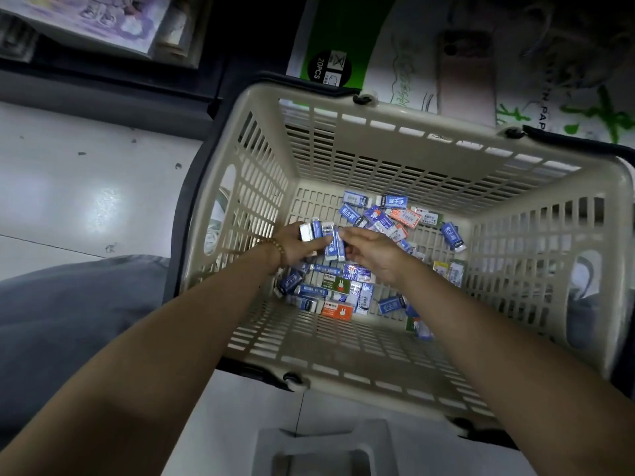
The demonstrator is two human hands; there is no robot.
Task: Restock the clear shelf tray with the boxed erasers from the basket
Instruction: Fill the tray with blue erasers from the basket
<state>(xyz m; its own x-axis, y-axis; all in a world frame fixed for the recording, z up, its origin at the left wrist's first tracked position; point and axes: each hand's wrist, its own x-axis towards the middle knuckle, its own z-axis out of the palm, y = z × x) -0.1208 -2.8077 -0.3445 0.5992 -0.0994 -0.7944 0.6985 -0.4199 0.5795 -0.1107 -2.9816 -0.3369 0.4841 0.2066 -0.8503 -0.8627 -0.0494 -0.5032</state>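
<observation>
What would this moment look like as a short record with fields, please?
setting: beige slotted basket standing on a pale floor
stock: loose erasers scattered over the basket's bottom, mostly blue boxes, a few orange or green
left hand: grips a row of held erasers, blue boxes, above the basket's bottom
right hand: pinches the box at the row's right end
shelf tray: not identifiable in view
progress: a handful gathered; many boxes not yet picked up
</observation>
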